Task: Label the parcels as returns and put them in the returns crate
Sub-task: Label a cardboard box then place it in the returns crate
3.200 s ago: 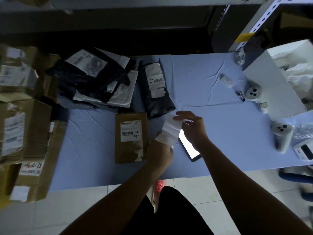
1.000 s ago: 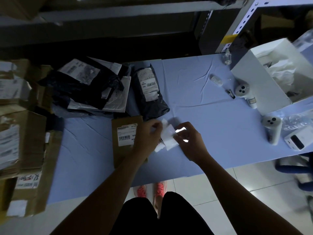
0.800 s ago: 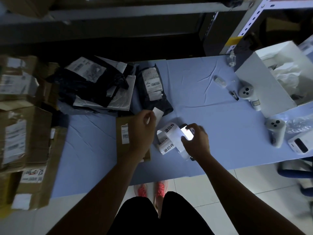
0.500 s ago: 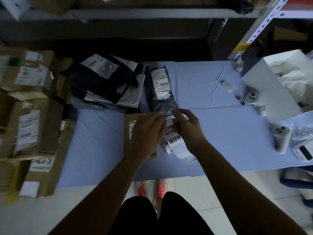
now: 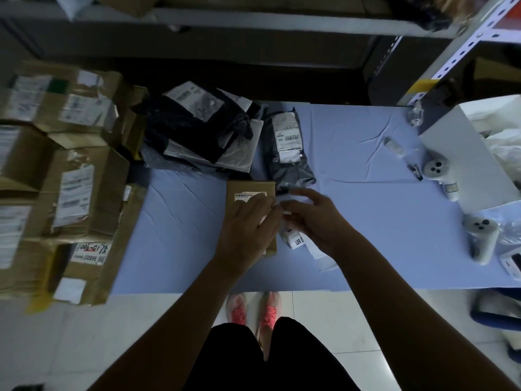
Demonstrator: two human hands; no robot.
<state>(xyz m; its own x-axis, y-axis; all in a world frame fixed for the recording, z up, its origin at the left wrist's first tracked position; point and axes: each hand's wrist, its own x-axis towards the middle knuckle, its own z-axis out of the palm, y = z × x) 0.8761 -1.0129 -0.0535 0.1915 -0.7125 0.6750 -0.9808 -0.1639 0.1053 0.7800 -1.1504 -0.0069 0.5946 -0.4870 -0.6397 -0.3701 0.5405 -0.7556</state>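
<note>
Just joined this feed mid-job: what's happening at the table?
A person is labelling a flat brown parcel on the blue table. The left hand lies over it. The right hand meets the left at the parcel's right edge, apparently working a small white sticker; blur hides the grip. The printed label strip lies beside the parcel, under the right hand.

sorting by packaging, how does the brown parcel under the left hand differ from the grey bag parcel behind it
The brown parcel is flat, stiff cardboard; the grey bag parcel is soft, wrinkled plastic. The left hand covers much of the brown parcel; the grey bag parcel's label shows whole. Both lie on the blue table with white labels up.
</note>
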